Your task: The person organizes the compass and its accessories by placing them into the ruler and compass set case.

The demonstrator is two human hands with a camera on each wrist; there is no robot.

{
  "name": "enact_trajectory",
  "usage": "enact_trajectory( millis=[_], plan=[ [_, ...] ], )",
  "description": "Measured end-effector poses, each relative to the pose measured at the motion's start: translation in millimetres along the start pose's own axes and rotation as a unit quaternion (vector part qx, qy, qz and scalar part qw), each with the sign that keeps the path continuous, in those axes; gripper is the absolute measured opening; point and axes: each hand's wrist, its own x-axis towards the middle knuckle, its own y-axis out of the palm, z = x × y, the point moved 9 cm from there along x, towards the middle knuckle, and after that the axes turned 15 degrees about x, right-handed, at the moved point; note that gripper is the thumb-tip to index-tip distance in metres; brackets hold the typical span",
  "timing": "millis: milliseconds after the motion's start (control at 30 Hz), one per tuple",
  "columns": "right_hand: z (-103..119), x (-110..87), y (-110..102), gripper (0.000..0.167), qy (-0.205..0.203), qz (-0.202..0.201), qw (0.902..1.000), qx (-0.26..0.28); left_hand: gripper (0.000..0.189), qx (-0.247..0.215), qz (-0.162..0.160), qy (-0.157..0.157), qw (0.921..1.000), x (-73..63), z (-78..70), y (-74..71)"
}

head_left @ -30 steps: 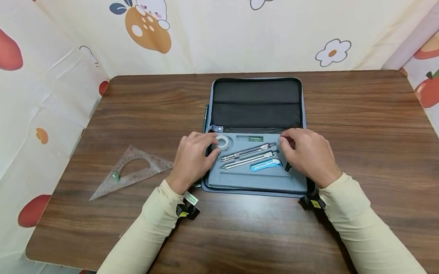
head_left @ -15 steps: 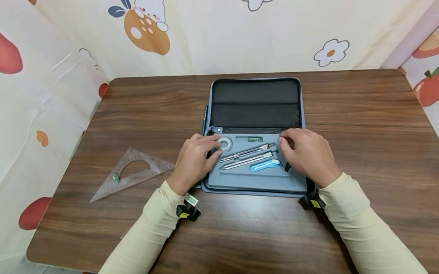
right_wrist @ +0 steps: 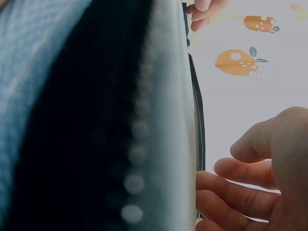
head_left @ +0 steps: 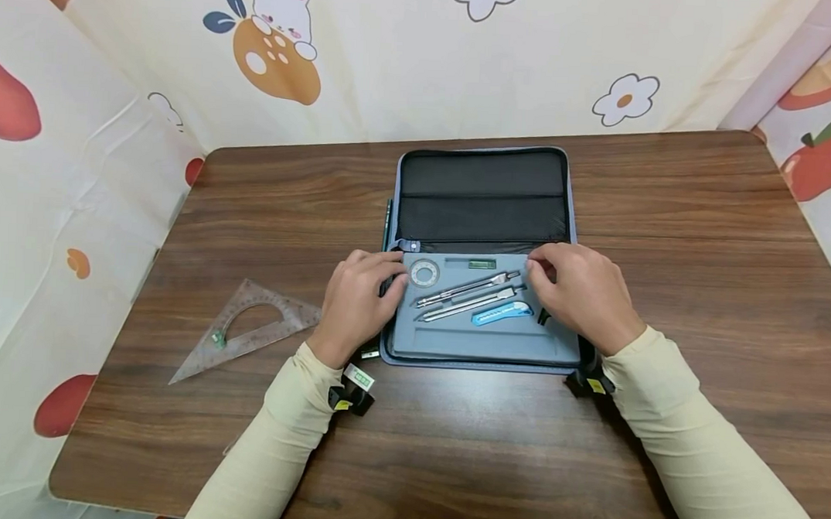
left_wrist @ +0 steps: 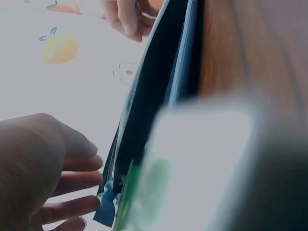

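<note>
A flat zip case (head_left: 485, 170) lies unfolded, its black lid panel at the back and a grey-blue tray (head_left: 481, 344) in the front half. My left hand (head_left: 358, 299) is at the tray's left edge, fingers relaxed and slightly bent. At the tray's right edge, my right hand (head_left: 584, 294) rests its fingertips, thumb apart in the right wrist view. In the tray lie a clear ring (head_left: 412, 273), two slim silver compass-like tools, the upper (head_left: 466, 289) and the lower (head_left: 469, 303), a blue utility cutter (head_left: 502, 314) and a small green-labelled case (head_left: 482, 264).
A clear triangular set square (head_left: 273, 334) with a green mark lies to the left on the brown wooden table (head_left: 463, 447). Something thin and dark green (head_left: 387, 223) stands against the case's left side. Patterned curtains (head_left: 396, 73) hang behind and beside the table.
My left hand has drawn back slightly to the left, so the whole clear ring now shows. My right hand has stayed at the tray's right edge.
</note>
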Motion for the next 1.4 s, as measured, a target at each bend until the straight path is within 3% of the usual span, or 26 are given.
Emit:
enact_trajectory(
  millis=[167,333,467,667,833,1133,1400],
  plan=[
    [0,-0.1,0,0.019,0.002,0.001,1.0000,0.001,0.016,0.018,-0.021,-0.037,0.9989,-1.1,12.0,-5.9],
    [0,-0.5,1,0.019,0.004,0.005,1.0000,0.003,0.014,0.086,-0.016,-0.074,0.9935,-4.4,23.2,-8.9],
    [0,-1.0,2,0.019,0.009,0.008,0.9999,0.006,0.011,0.121,0.027,-0.117,0.9853,-9.4,34.2,-5.6],
    [-1,-1.5,2,0.019,0.009,0.006,0.9999,0.005,0.009,0.115,0.098,-0.162,0.9753,-14.2,45.3,5.2],
    [0,-1.5,1,0.018,0.004,0.003,1.0000,0.005,0.010,0.127,0.117,-0.175,0.9692,-16.0,49.5,5.7],
    [0,-1.5,0,0.018,0.001,0.002,1.0000,0.005,0.017,0.166,0.113,-0.168,0.9652,-17.6,50.9,-1.4],
    [0,-1.1,0,0.018,0.004,0.003,1.0000,0.004,0.019,0.156,0.109,-0.192,0.9628,-19.0,62.4,-4.1]
  ],
)
